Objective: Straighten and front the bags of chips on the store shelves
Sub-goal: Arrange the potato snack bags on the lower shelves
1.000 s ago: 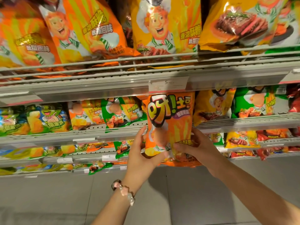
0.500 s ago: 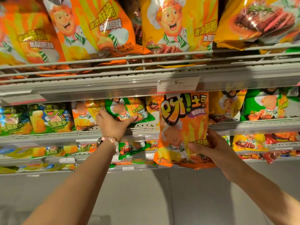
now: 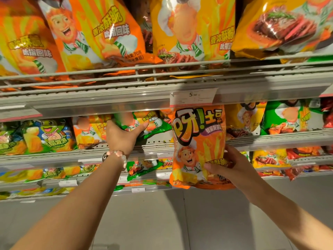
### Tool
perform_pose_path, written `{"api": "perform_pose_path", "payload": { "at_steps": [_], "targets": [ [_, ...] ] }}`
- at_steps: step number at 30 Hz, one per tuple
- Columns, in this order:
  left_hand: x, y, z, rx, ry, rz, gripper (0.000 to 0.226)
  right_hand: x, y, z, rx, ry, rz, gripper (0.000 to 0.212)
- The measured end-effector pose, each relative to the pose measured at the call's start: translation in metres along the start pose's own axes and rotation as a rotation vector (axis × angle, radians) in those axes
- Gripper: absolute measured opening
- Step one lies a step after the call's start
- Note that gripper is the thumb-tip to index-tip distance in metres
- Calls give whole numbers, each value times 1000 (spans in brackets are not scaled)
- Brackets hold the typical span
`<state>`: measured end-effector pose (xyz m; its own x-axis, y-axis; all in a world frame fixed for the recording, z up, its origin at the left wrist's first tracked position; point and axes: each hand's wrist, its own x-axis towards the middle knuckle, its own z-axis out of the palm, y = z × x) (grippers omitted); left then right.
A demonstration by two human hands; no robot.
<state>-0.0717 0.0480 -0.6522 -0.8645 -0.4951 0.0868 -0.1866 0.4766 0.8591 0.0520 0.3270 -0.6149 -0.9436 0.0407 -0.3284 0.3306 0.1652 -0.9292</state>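
My right hand (image 3: 228,166) grips the lower right of an orange chip bag (image 3: 196,139) with a chef cartoon, held upright in front of the middle shelf. My left hand (image 3: 122,136), with a bead bracelet at the wrist, reaches into the middle shelf and grips a green chip bag (image 3: 155,125) from below, thumb on its front. An orange bag (image 3: 88,130) stands just left of that hand.
Large orange and yellow bags (image 3: 100,33) fill the top shelf behind a wire rail (image 3: 162,69). A price tag (image 3: 193,97) hangs on the shelf edge above the held bag. More bags line the middle shelf (image 3: 270,139) and lower shelves. Grey floor lies below.
My left hand let go of the orange bag, moved up and left to the green bag on the middle shelf, and now grips it. My right hand still holds the orange bag.
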Motion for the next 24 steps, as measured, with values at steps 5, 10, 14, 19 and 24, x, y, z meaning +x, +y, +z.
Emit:
{"api": "perform_pose_path", "payload": {
  "at_steps": [5, 10, 14, 19, 24],
  "targets": [
    [4, 18, -4, -142, -4, -86, 79, -3, 3, 7, -9, 17, -20, 74],
    [-10, 15, -28, -139, 20, -60, 82, -4, -1, 14, -73, 62, -23, 94],
    [-30, -4, -60, -160, -4, -36, 89, 0, -4, 20, -101, 87, -57, 82],
    [-50, -26, -94, -122, -103, 8, 72, 12, -19, 32, -77, 115, -118, 74],
    [-63, -43, -124, -125, -93, -13, 90, 32, -33, 61, -158, 149, -253, 54]
  ]
}}
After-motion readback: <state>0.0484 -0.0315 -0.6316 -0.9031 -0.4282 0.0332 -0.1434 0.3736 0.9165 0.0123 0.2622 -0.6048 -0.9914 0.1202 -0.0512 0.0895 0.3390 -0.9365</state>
